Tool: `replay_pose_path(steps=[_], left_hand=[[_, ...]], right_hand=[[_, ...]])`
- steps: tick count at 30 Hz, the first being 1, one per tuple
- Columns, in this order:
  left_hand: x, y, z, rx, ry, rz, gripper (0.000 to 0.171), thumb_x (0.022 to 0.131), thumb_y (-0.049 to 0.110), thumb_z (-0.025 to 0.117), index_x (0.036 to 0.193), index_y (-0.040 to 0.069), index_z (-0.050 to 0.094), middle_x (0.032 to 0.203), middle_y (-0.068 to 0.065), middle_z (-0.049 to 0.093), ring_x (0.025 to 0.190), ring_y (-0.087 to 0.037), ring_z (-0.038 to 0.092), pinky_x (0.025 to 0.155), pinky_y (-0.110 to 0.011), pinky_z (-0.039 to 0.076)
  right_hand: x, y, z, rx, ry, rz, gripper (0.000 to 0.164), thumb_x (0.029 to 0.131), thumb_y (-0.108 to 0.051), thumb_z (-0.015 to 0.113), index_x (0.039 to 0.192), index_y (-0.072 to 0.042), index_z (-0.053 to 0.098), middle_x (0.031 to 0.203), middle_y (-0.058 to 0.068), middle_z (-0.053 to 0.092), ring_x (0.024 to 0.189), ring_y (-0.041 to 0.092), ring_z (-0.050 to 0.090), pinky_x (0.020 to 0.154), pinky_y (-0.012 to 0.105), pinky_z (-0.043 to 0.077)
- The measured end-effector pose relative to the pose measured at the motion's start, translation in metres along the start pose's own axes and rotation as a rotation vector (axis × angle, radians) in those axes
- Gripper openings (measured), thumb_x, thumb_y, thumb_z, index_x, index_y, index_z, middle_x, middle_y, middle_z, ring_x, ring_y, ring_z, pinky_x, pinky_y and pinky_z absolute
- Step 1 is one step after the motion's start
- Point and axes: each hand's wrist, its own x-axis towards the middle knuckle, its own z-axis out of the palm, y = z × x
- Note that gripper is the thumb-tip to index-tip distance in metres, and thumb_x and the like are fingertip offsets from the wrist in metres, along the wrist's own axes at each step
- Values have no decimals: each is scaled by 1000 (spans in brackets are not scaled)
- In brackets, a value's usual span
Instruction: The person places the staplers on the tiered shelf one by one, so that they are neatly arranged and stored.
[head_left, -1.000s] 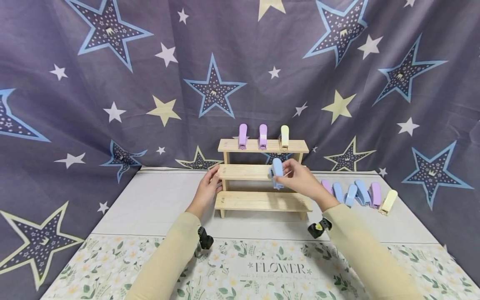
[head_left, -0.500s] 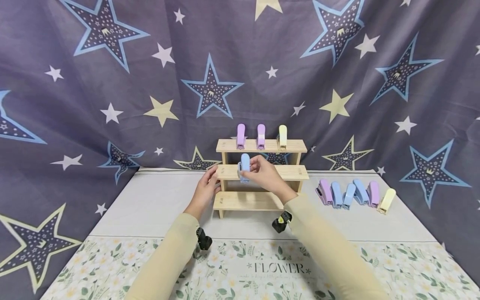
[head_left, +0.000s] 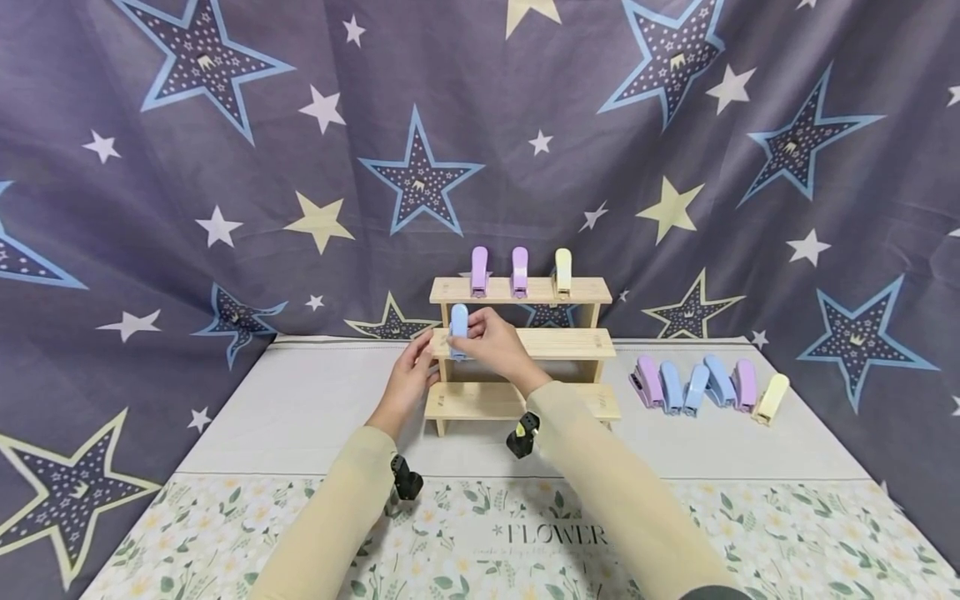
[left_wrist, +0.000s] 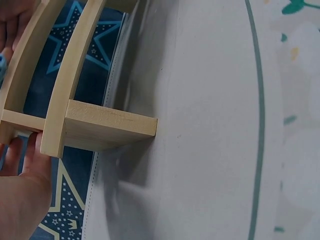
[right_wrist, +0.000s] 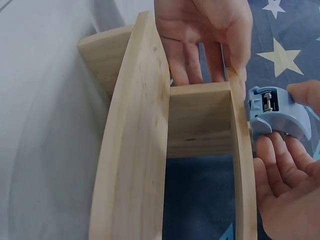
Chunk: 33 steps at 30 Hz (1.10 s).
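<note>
A small light-blue stapler (head_left: 459,325) stands upright at the left end of the wooden rack's middle shelf (head_left: 566,342). My right hand (head_left: 501,348) pinches it between thumb and fingers; in the right wrist view, the stapler's metal spring (right_wrist: 268,101) faces the camera and its lower end is right at the board. At the rack's left side, my left hand (head_left: 405,385) grips the end of the middle shelf, thumb at the board's edge and fingers reaching behind. Two purple staplers (head_left: 479,271) and a yellow stapler (head_left: 562,272) stand on the top shelf (head_left: 447,289).
On the white tabletop right of the rack lies a row of several purple, blue and yellow staplers (head_left: 695,390). The rack's bottom shelf (head_left: 472,402) is partly behind the right forearm. A flowered mat (head_left: 480,508) covers the front; a star-patterned curtain (head_left: 495,108) hangs behind.
My right hand has carried the blue stapler leftward along the middle shelf, from its right part to its left end. The left hand stays on the rack.
</note>
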Motion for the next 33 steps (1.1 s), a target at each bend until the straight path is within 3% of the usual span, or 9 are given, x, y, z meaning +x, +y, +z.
replay_pose_path(steps=[10, 33], left_hand=[[0, 1, 2, -33, -9, 26, 46, 111, 21, 38, 156, 11, 36, 144, -20, 41, 129, -36, 45, 110, -48, 44], [0, 1, 0, 15, -14, 5, 47, 111, 25, 36, 157, 15, 34, 147, -18, 39, 131, -34, 45, 109, -44, 46]], right_hand=[[7, -3, 12, 2, 24, 36, 44, 87, -32, 79, 113, -4, 58, 97, 6, 66, 87, 19, 63, 73, 29, 56], [8, -9, 16, 0, 55, 65, 49, 87, -35, 79, 115, -3, 55, 98, 9, 69, 85, 20, 65, 68, 28, 55]])
